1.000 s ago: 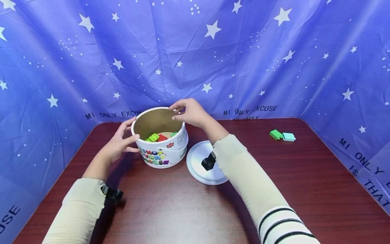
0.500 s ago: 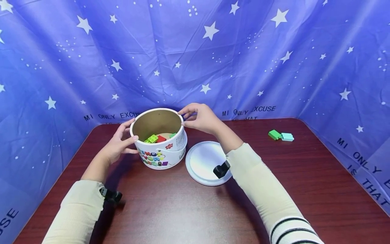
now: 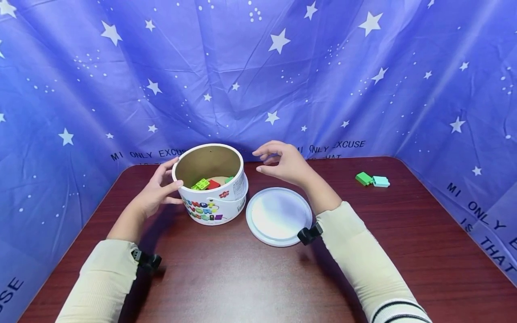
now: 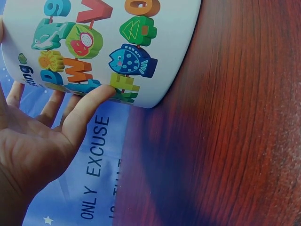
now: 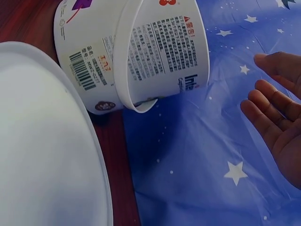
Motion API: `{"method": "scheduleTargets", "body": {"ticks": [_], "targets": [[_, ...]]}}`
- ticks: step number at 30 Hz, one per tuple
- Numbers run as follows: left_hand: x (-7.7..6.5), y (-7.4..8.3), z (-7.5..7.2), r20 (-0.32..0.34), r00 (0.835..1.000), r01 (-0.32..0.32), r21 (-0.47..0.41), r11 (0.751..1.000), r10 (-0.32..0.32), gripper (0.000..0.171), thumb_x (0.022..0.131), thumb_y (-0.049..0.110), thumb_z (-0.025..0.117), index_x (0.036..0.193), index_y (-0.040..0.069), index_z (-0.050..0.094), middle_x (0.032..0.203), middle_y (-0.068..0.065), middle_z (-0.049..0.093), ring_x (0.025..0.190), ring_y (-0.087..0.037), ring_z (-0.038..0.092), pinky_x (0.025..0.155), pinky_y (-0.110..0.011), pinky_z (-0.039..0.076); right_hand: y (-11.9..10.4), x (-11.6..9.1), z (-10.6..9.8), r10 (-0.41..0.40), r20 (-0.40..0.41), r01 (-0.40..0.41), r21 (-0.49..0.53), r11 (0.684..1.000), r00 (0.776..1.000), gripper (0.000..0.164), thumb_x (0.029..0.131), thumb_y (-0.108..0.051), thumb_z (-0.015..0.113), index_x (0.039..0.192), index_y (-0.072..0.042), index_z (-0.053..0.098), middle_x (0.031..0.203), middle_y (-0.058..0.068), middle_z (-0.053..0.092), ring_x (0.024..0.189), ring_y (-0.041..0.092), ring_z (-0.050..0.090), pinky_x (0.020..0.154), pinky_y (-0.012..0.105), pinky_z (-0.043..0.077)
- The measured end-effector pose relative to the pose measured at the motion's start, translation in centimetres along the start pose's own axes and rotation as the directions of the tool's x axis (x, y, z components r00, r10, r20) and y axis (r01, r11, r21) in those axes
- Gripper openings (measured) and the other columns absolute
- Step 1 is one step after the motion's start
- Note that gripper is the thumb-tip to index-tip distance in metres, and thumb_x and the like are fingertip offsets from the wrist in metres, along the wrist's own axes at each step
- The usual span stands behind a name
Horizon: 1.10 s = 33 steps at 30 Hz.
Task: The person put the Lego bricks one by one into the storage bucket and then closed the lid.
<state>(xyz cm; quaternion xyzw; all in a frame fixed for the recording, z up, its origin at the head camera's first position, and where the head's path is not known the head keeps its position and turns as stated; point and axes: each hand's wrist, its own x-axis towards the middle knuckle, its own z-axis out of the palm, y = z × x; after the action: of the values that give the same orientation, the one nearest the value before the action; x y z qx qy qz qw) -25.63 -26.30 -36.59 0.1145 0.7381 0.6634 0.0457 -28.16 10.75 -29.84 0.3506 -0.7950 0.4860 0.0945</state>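
Note:
A white toy bucket with colourful printed letters stands uncovered on the table. Inside it lie a lime-green brick, a red brick and part of a green piece. My left hand rests against the bucket's left side, thumb at the near rim and fingers spread. In the left wrist view, one finger touches the printed wall and the palm is off it. To the right of the bucket, my right hand is in the air, fingers loosely bent, holding nothing.
The round white lid lies on the table, right beside the bucket. Farther right are a green brick and a turquoise brick, side by side. A blue star-patterned curtain surrounds the table's back and sides.
My right hand has left the bucket's rim and moved right, away from it, uncovering more of the lid. My left hand and the bucket stay nearly where they were.

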Motion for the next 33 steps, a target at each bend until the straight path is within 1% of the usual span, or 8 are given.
{"method": "scheduleTargets", "body": {"ticks": [5, 10, 16, 20, 25, 33], "targets": [[0.0, 0.0, 0.0, 0.001, 1.0, -0.002, -0.003, 1.0, 0.002, 0.071, 0.096, 0.013, 0.058, 0.154, 0.027, 0.021, 0.15, -0.022, 0.021, 0.118, -0.031, 0.045, 0.072, -0.054, 0.058, 0.3, -1.0, -0.7, -0.005, -0.012, 0.005, -0.003, 1.0, 1.0, 0.032, 0.077, 0.001, 0.08, 0.108, -0.002, 0.072, 0.11, 0.007, 0.065, 0.095, 0.022, 0.061, 0.084, 0.029, 0.056], [-0.1, 0.0, 0.0, 0.001, 1.0, -0.002, -0.004, 1.0, 0.002, 0.071, 0.096, 0.013, 0.058, 0.154, 0.027, 0.021, 0.15, -0.022, 0.021, 0.119, -0.033, 0.044, 0.073, -0.056, 0.058, 0.4, -1.8, -1.4, -0.009, -0.013, 0.009, -0.028, 1.0, 1.0, 0.033, 0.076, 0.001, 0.08, 0.108, -0.003, 0.073, 0.109, 0.008, 0.065, 0.095, 0.025, 0.061, 0.083, 0.032, 0.057], [0.0, 0.0, 0.0, 0.001, 1.0, -0.002, -0.005, 1.0, 0.002, 0.071, 0.095, 0.014, 0.058, 0.154, 0.027, 0.021, 0.149, -0.023, 0.021, 0.117, -0.029, 0.046, 0.073, -0.057, 0.057, 0.7, -2.9, -2.3, -0.008, -0.019, 0.007, -0.061, 0.998, 1.0, 0.034, 0.077, -0.001, 0.081, 0.11, -0.004, 0.072, 0.111, 0.007, 0.065, 0.095, 0.021, 0.061, 0.085, 0.035, 0.056], [-0.1, 0.0, 0.0, 0.002, 1.0, -0.002, -0.007, 1.0, 0.002, 0.071, 0.095, 0.014, 0.059, 0.154, 0.027, 0.021, 0.149, -0.023, 0.021, 0.115, -0.026, 0.048, 0.073, -0.057, 0.057, 0.7, -3.7, -3.1, 0.0, -0.03, -0.001, -0.062, 0.998, 1.0, 0.034, 0.077, -0.001, 0.081, 0.11, -0.003, 0.071, 0.112, 0.008, 0.065, 0.095, 0.018, 0.061, 0.087, 0.034, 0.055], [-0.1, 0.0, 0.1, 0.002, 1.0, -0.001, -0.002, 1.0, 0.001, 0.072, 0.095, 0.014, 0.059, 0.155, 0.026, 0.02, 0.148, -0.024, 0.021, 0.109, -0.019, 0.05, 0.073, -0.057, 0.057, 0.9, -4.6, -4.1, -0.006, -0.054, 0.001, -0.092, 0.996, 0.999, 0.034, 0.076, 0.0, 0.081, 0.109, -0.003, 0.071, 0.112, 0.008, 0.065, 0.094, 0.018, 0.061, 0.085, 0.032, 0.056], [-0.1, 0.0, 0.0, 0.001, 1.0, -0.004, -0.003, 1.0, 0.004, 0.071, 0.095, 0.014, 0.058, 0.154, 0.026, 0.02, 0.149, -0.024, 0.02, 0.11, -0.019, 0.05, 0.073, -0.056, 0.057, 1.5, -5.8, -5.4, -0.002, -0.08, -0.011, -0.167, 0.986, 0.997, 0.035, 0.076, -0.001, 0.081, 0.11, -0.004, 0.072, 0.11, 0.006, 0.066, 0.091, 0.013, 0.062, 0.082, 0.029, 0.056]]}}
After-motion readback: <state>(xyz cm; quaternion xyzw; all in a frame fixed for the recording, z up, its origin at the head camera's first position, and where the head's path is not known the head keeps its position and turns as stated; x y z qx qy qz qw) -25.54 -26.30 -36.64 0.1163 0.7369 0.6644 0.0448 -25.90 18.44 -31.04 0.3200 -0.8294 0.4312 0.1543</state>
